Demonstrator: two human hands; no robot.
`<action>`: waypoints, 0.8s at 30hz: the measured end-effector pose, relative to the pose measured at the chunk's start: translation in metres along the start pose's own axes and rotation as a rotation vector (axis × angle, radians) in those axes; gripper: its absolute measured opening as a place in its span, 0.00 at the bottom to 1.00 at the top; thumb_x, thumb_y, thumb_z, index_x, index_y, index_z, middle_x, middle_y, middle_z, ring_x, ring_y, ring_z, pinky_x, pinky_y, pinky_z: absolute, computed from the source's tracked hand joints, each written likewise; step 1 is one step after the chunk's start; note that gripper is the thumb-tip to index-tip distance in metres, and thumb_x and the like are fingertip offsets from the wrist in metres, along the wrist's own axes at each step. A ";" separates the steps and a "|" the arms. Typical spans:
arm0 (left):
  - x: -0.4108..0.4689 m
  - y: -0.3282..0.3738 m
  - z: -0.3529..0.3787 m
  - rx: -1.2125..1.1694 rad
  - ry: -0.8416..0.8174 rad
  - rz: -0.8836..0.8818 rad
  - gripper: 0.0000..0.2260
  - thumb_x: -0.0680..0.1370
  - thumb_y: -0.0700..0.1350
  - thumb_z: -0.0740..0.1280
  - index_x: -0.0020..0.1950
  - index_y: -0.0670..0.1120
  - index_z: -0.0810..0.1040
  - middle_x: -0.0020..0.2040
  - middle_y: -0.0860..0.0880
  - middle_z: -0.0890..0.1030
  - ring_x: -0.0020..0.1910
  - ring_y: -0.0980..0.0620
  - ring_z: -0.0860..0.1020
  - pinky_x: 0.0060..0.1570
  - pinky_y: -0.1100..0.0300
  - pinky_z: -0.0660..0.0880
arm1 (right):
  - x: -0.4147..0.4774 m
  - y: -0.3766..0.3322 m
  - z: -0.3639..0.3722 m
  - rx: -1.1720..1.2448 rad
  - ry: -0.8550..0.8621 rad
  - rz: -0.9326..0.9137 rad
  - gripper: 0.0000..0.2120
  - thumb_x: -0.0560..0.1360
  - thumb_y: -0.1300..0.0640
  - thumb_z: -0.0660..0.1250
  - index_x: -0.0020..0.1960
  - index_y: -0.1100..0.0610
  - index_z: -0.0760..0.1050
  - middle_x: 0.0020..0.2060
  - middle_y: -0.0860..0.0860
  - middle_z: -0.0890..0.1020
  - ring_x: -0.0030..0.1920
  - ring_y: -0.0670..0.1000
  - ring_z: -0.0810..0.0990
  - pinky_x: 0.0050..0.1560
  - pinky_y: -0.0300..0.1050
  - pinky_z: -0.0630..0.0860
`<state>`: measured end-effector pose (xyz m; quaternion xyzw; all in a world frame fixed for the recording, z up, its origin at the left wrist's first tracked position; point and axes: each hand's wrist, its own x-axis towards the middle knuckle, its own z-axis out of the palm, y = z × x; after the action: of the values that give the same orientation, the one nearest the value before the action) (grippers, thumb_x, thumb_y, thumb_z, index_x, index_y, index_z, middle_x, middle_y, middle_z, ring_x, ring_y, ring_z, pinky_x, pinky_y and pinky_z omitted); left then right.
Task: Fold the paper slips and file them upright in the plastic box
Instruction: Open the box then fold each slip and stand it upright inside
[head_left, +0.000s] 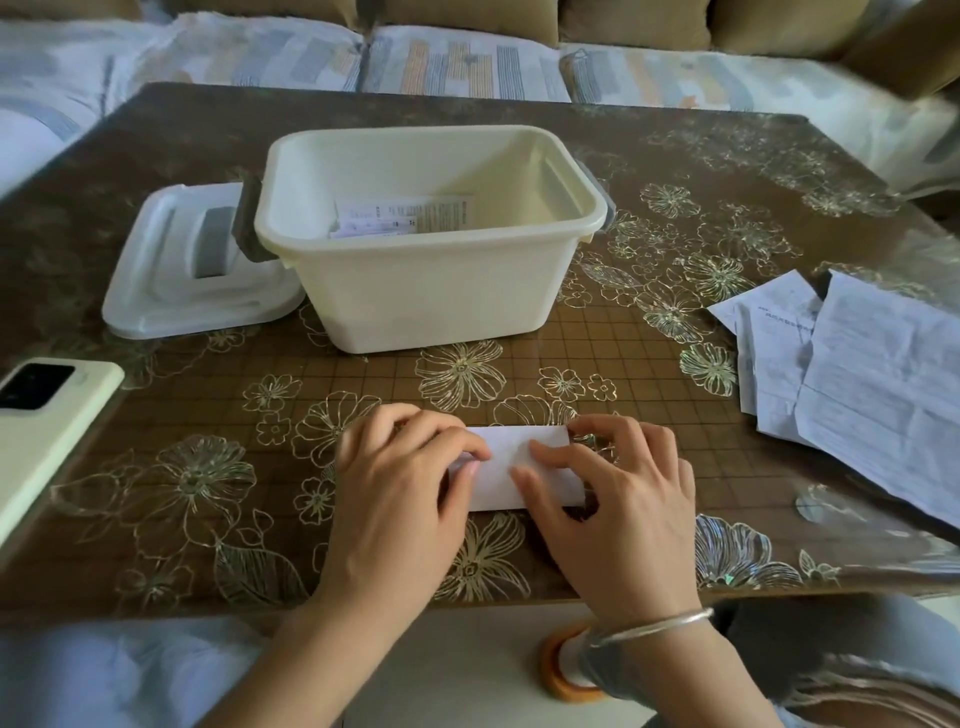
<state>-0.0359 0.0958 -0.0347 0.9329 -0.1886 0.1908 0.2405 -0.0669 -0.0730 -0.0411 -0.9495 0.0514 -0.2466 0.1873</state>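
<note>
From the head view, the person sits at a brown worktop (363, 374) with a flower pattern, and both hands lie on one white paper slip (511, 467) near the front edge. The left hand (400, 488) presses on the left end of the slip with bent fingers, and the right hand (618, 499) covers the right end, its fingertips flat on the paper. Neither grip closes around the slip; the hands are open and only push it down on the worktop, so I judge that a fold is being made or pressed flat. The slip already looks like a narrow strip, but I cannot tell how many folds it has. Behind the hands stands the cream plastic box (431, 291), open, and its lid (197, 270) lies just beside it on the left. Inside the box some filed slips (400, 215) stand against the near wall, so a part of the task is done. On the right side of the worktop a heap of unfolded papers (857, 384) waits, well apart from the box, so much work is left. A phone (47, 415) lies at the left edge. The slip in hand must be brought to the box after the crease.
</note>
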 end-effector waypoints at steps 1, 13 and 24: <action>0.001 -0.003 -0.001 -0.025 -0.010 -0.002 0.06 0.76 0.49 0.65 0.46 0.57 0.81 0.49 0.62 0.79 0.54 0.54 0.72 0.54 0.58 0.60 | -0.002 -0.002 0.000 -0.017 -0.022 0.007 0.18 0.68 0.34 0.64 0.46 0.45 0.81 0.53 0.47 0.78 0.55 0.55 0.73 0.47 0.49 0.66; 0.001 -0.003 -0.005 -0.056 -0.165 0.004 0.15 0.71 0.63 0.62 0.50 0.56 0.78 0.52 0.61 0.76 0.55 0.53 0.72 0.60 0.57 0.59 | -0.010 0.012 -0.005 -0.088 -0.098 -0.014 0.18 0.72 0.52 0.60 0.59 0.38 0.78 0.61 0.49 0.75 0.61 0.57 0.69 0.53 0.53 0.65; 0.010 -0.028 -0.016 -0.196 -0.388 0.035 0.20 0.70 0.64 0.57 0.59 0.64 0.77 0.59 0.67 0.72 0.63 0.60 0.64 0.66 0.57 0.53 | -0.004 0.014 -0.011 0.040 -0.099 -0.008 0.17 0.71 0.54 0.64 0.59 0.46 0.79 0.55 0.50 0.77 0.56 0.56 0.72 0.51 0.50 0.68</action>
<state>-0.0191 0.1245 -0.0280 0.9208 -0.2651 -0.0074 0.2858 -0.0758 -0.0887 -0.0395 -0.9568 0.0335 -0.2009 0.2076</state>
